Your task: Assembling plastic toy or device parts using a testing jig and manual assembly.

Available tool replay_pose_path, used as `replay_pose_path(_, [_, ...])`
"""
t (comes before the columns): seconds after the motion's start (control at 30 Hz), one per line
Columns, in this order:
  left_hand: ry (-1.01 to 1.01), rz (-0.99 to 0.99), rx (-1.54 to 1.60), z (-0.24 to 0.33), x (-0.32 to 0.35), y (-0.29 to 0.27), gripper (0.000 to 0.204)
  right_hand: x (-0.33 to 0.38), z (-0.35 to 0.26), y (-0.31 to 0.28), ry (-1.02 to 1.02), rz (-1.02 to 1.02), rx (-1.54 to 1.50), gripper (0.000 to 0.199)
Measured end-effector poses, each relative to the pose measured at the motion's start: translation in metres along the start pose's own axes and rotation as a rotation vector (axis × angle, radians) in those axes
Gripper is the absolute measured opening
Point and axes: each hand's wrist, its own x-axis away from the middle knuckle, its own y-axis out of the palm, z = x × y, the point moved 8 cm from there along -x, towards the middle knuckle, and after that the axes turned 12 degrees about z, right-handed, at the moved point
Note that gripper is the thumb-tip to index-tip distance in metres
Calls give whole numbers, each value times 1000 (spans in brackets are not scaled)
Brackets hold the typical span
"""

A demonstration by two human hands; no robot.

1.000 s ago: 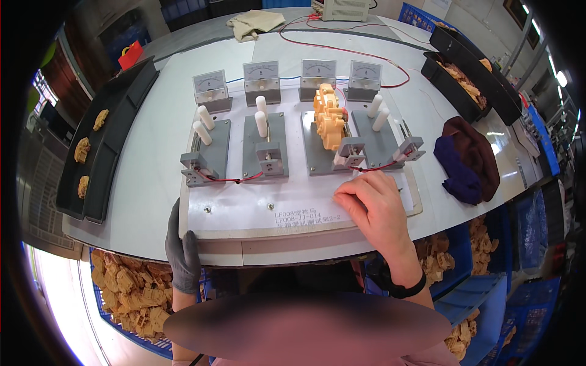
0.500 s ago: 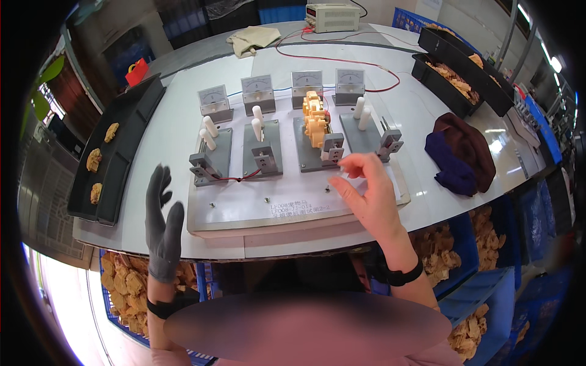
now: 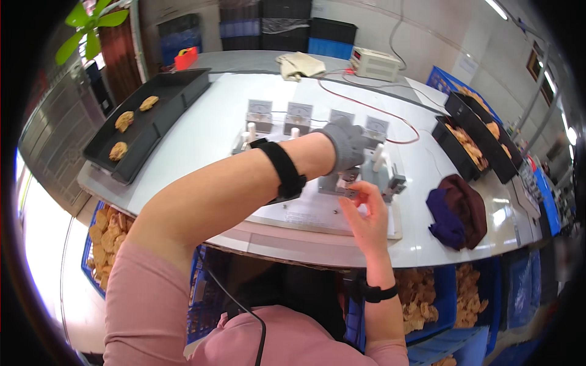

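Holding thumb and fingertips apart, our bare right hand (image 3: 369, 221) sits over the near side of the test board (image 3: 323, 222), just beside a small grey clamp block (image 3: 348, 176) standing on that board, probably for fine work there. Our gloved left hand (image 3: 343, 143) crosses above the board's middle; we cannot tell whether its turned-away fingers grip anything. Meters (image 3: 298, 117) line the board's far side, presumably so we can read them. Left of the board, tan parts (image 3: 124, 121) lie spaced in a black tray (image 3: 176, 91), perhaps for easy picking.
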Motion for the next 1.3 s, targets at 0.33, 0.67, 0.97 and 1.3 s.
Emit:
replay_pose_path(0.33, [-368,279,863,48,55,-122,33,9,-62,-62,-376,200,140,65])
replay_pose_path(0.67, [-773,141,1874,113,298,-92,24,123,-8,-222,1,29,517,57])
replay_pose_path(0.97, [-2270,-67,15,112,714,31,68,132,6,-349,22,152,833,44])
replay_pose_path(1.3, [-2234,-642,-90,106,807,73,92,248,-53,-534,156,644,1379,32])
